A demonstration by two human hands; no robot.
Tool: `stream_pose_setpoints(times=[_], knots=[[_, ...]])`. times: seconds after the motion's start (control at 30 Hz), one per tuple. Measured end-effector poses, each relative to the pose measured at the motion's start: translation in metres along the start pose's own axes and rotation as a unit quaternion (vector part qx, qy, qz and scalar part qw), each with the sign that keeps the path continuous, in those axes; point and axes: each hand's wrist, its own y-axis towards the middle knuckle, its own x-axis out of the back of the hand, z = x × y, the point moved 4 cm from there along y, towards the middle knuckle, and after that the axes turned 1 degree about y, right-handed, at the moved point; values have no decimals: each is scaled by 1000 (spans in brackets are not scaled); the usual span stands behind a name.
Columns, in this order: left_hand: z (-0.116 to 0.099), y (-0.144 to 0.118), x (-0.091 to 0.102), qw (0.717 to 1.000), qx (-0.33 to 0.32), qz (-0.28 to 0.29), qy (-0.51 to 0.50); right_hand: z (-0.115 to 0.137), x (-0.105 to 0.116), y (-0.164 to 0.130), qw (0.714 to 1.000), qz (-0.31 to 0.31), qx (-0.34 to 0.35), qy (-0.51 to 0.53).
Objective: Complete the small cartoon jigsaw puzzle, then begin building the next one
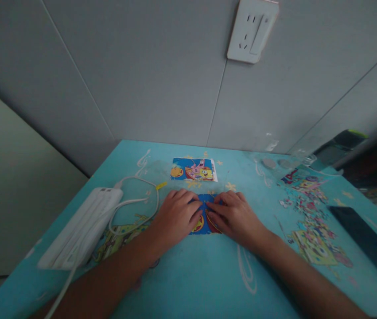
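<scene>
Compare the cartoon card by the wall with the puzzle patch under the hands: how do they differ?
The card lies bare and untouched; the patch is half hidden under the left hand and right hand. The card sits nearer the wall, the patch nearer the person. Both show blue with yellow cartoon art.

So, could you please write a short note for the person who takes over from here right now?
Left hand and right hand: both lie flat on the small puzzle in the middle of the blue table, fingertips meeting over it; neither grips anything.
Reference picture lies just behind the hands.
Loose pieces are scattered on the right.
Power bank with its cable sits on the left.
Done: a small part is joined under the hands.
Left: most pieces on the right are unplaced.
</scene>
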Motion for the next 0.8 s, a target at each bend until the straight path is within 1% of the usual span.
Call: stream_pose_setpoints(times=[0.17, 0.3, 0.63, 0.73, 0.8], knots=[[0, -1, 0, 1000, -3, 0, -3, 6, -4, 0, 1000, 4, -2, -1], [0, -1, 1, 1000, -5, 3, 3, 6, -4, -2, 1000, 8, -8, 5], [-4, -1, 3, 999, -7, 41, 17, 0, -4, -6, 999, 13, -20, 27], [-5, -1, 3, 999, -17, 47, 18, 0, -5, -7, 999, 6, -15, 32], [-5, 0, 2, 999, -23, 48, 12, -5, -2, -7, 999, -14, -16, 47]])
